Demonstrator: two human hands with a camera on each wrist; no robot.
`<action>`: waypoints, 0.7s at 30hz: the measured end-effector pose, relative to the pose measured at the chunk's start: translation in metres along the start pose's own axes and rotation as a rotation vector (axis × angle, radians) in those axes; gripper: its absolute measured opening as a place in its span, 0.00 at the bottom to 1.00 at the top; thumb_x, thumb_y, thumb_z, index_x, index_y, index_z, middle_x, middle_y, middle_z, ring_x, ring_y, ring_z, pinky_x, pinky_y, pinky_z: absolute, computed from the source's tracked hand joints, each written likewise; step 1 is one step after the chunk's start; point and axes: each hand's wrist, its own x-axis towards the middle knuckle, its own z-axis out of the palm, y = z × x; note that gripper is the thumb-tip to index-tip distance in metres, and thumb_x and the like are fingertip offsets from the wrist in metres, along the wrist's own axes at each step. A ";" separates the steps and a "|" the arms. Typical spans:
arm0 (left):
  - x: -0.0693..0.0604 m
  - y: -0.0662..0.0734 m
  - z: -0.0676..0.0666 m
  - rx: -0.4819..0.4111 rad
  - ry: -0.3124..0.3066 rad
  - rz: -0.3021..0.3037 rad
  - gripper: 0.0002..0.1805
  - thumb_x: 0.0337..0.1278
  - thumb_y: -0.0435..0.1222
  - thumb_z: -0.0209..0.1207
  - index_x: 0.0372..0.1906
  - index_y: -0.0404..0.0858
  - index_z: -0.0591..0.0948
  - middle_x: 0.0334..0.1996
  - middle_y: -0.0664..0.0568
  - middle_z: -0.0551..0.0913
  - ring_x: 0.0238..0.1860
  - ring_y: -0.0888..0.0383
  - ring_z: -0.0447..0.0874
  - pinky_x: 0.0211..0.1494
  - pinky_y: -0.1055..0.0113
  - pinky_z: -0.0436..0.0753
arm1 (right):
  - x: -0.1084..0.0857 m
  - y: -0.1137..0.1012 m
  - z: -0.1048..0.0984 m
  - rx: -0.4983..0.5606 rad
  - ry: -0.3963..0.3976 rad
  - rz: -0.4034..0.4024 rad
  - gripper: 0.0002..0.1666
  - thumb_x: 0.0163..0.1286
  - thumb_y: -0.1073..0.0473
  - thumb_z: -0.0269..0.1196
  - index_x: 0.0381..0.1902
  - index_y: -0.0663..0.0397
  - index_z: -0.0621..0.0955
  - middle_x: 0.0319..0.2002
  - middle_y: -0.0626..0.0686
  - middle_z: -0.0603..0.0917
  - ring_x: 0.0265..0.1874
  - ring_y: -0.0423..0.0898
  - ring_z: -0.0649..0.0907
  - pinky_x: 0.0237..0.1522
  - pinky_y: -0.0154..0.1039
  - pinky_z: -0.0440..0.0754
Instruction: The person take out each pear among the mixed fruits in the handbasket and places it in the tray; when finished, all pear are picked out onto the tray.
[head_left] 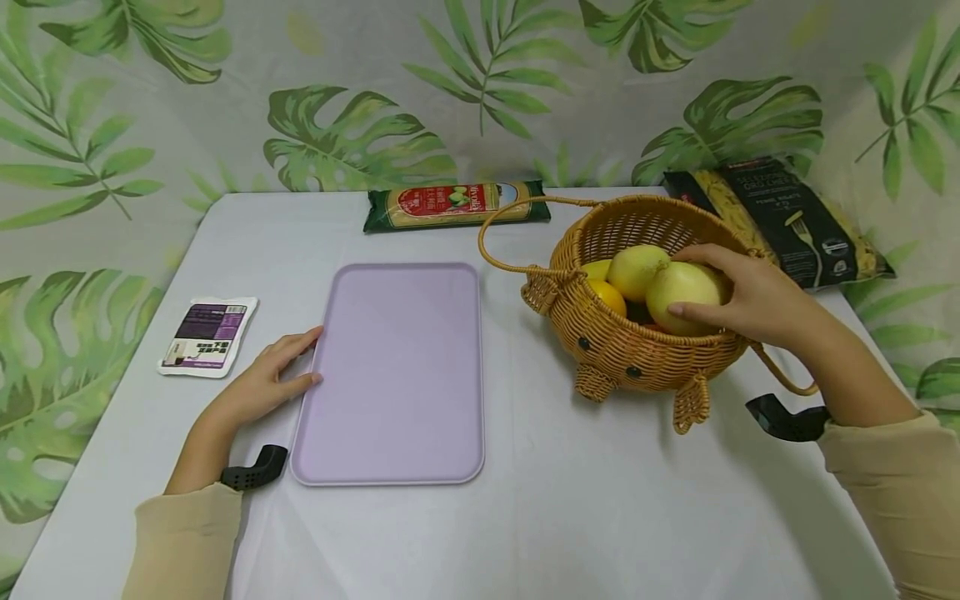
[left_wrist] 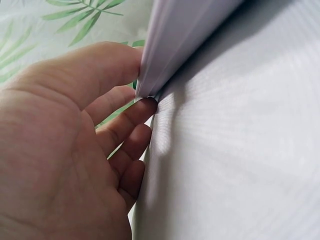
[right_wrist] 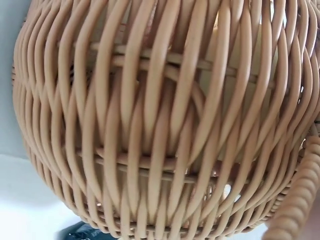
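Note:
A lilac tray lies flat on the white table. At its left edge the left hand touches the rim with thumb and fingertips; in the left wrist view the fingers of this hand meet the tray's side. Inside the wicker basket, the right hand grips a pale yellow-green round fruit or vegetable, thumb in front and fingers behind. Beside it are another yellowish round one and an orange fruit. The right wrist view shows only the basket's weave, hiding the hand.
A white and purple packet lies left of the left hand. A green pasta packet is at the table's back edge, behind the tray. Black pasta bags lie at the back right. Basket handles stick out at both sides.

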 end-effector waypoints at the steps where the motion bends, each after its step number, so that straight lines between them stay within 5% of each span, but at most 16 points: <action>1: 0.000 0.000 0.000 0.000 0.000 0.001 0.38 0.54 0.35 0.59 0.69 0.39 0.55 0.62 0.39 0.60 0.61 0.38 0.50 0.57 0.39 0.52 | -0.001 0.000 0.000 0.016 0.019 -0.002 0.37 0.54 0.47 0.67 0.60 0.47 0.67 0.50 0.63 0.72 0.37 0.58 0.75 0.31 0.52 0.73; 4: 0.000 -0.001 0.001 0.004 0.003 0.003 0.37 0.55 0.36 0.58 0.69 0.40 0.55 0.62 0.39 0.60 0.61 0.38 0.51 0.57 0.39 0.52 | -0.003 0.002 0.001 0.060 0.095 -0.021 0.37 0.53 0.50 0.68 0.60 0.48 0.68 0.51 0.63 0.72 0.37 0.58 0.74 0.30 0.51 0.72; 10: 0.001 -0.004 0.003 0.012 0.013 0.005 0.37 0.55 0.37 0.58 0.69 0.41 0.56 0.62 0.40 0.60 0.61 0.39 0.51 0.57 0.40 0.52 | -0.009 0.002 0.001 0.191 0.325 -0.107 0.37 0.51 0.63 0.69 0.59 0.51 0.70 0.53 0.56 0.72 0.40 0.43 0.74 0.31 0.25 0.71; 13: 0.001 -0.005 0.004 0.012 0.017 0.009 0.36 0.55 0.37 0.58 0.68 0.41 0.56 0.61 0.39 0.60 0.61 0.38 0.51 0.57 0.39 0.52 | -0.012 -0.003 0.001 0.340 0.454 -0.263 0.37 0.47 0.72 0.68 0.58 0.60 0.70 0.51 0.54 0.73 0.42 0.38 0.75 0.37 0.22 0.72; 18: 0.002 -0.004 0.003 0.008 0.015 0.010 0.37 0.55 0.37 0.58 0.69 0.41 0.56 0.61 0.38 0.60 0.61 0.38 0.51 0.57 0.39 0.52 | -0.016 -0.030 0.001 0.762 0.590 -0.603 0.36 0.43 0.72 0.71 0.50 0.80 0.69 0.46 0.65 0.75 0.45 0.51 0.75 0.44 0.30 0.73; 21: 0.002 -0.004 0.002 0.007 0.017 0.011 0.37 0.55 0.37 0.58 0.68 0.41 0.56 0.61 0.39 0.60 0.61 0.38 0.51 0.57 0.39 0.52 | -0.019 -0.056 0.005 0.933 0.648 -0.721 0.37 0.39 0.69 0.74 0.46 0.83 0.69 0.45 0.70 0.75 0.45 0.55 0.76 0.45 0.34 0.74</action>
